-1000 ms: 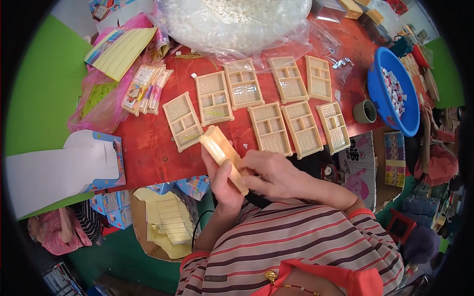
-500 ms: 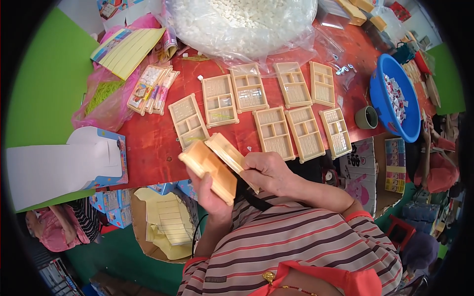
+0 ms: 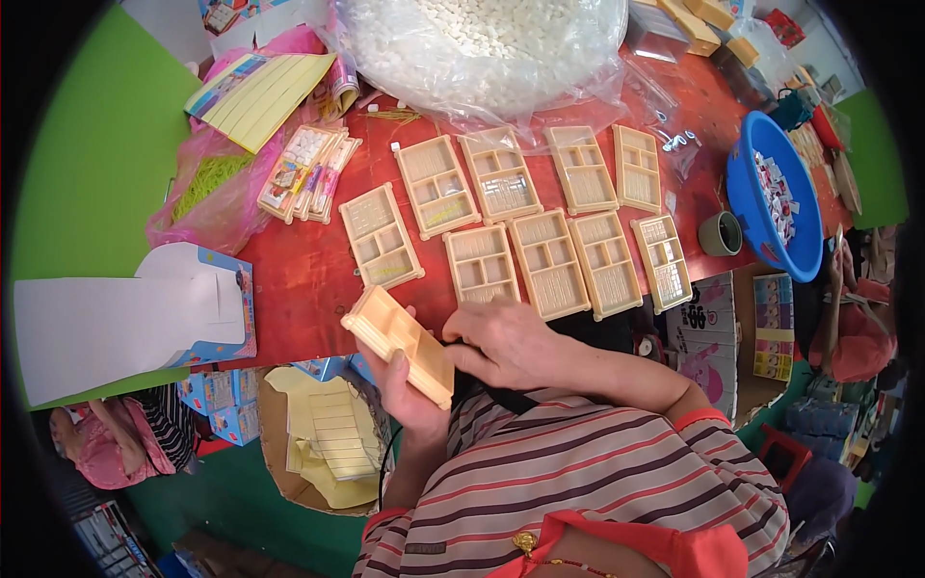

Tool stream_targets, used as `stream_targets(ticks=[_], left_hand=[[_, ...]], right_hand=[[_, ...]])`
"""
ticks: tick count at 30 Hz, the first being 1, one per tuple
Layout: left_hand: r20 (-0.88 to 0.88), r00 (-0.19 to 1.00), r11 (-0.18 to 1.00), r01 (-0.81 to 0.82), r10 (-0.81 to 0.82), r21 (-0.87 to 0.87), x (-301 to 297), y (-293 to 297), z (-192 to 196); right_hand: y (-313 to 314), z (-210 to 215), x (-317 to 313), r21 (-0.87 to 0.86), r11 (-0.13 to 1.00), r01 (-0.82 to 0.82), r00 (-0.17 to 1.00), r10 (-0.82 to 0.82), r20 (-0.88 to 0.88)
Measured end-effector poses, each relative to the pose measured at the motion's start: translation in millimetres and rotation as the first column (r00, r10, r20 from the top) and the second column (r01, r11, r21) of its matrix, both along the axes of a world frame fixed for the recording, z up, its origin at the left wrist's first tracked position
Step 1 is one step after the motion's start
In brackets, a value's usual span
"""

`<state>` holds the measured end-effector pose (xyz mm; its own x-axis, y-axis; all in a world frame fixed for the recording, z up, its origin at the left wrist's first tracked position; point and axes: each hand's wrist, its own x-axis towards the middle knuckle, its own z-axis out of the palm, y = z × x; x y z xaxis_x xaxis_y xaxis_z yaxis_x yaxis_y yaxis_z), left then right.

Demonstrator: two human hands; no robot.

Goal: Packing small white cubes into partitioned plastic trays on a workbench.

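Tray stack (image 3: 416, 345) | by table (image 3: 299, 289) | probably light, stiff; hold edges | left hand (image 3: 412, 397) clamps it | can't tell right hand's (image 3: 508, 344) grip

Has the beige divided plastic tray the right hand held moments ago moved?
Yes: the tray moved forward onto the red tabletop, where it now lies left of the nearer row of beige trays.

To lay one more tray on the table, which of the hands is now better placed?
The right hand seems better placed: it is beside the stack and close to a laid tray, and appears to hold no tray. The left hand is occupied, supporting the stack.
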<state>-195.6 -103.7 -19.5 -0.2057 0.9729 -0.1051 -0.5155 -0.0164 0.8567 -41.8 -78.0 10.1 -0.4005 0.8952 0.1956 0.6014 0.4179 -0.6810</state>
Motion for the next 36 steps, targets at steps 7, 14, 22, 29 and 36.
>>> stream_targets(ticks=[7,14,22,29,36], left_hand=[[0.053,0.998,0.999,0.029,-0.03,0.023,13,-1,5],[0.028,1.0,0.999,-0.001,0.0,0.033,4,-7,0],[0.089,0.996,0.999,-0.033,0.031,0.024,-7,-16,1],[0.177,0.984,0.999,0.037,-0.032,-0.029,-22,-18,-6],[0.176,0.969,0.984,-0.169,0.175,-0.05,-48,-8,-15]], right_hand=[[-12,-1,-17,-0.229,0.941,-0.248,0.927,0.162,-0.338],[-16,-10,-28,-0.189,0.949,-0.253,0.92,0.175,-0.351],[-6,-2,-34,-0.351,0.858,-0.375,0.857,0.177,-0.484],[-3,-4,-40,-0.458,0.804,-0.38,0.847,0.103,-0.522],[4,-1,-41,-0.166,0.952,-0.257,0.938,0.205,-0.28]])
